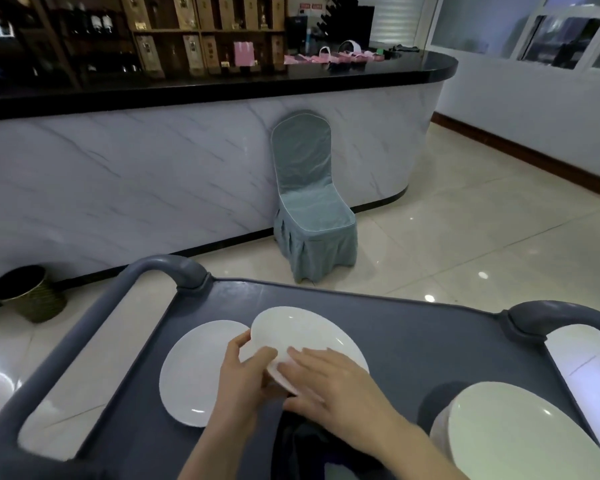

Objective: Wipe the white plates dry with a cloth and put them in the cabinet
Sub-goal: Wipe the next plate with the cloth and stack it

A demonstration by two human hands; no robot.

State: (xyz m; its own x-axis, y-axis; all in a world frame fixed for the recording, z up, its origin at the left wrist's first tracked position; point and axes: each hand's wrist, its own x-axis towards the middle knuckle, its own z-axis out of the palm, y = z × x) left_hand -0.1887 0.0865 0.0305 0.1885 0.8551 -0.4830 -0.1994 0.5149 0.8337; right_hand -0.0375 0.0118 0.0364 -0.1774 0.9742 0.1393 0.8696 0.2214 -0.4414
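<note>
So the white plate [312,336] is tilted up off the cart [413,341] right in front, left hand [243,375] pinching its near-left rim, right hand [329,382] flat on it w/ fingers straight, and dark fabric [302,445] (prob the cloth) sits just under the right wrist.

Only hands & forearms of the person show. L hand [243,372] and R hand [326,379] are bare. The fingers [305,353] are slim w/ rounded tips; nails too blurred to make out. Knuckles on back of R hand show as faint ridges. L forearm [208,445] and R forearm [413,445] are bare too, uncovered right down to bottom edge of frame. R forearm looks wider, being nearer the cam. Btwn the forearms, at bottom edge, sits dark fabric [298,448] w/ a blue patch. Poss. the person's clothing, can't tell.
</note>
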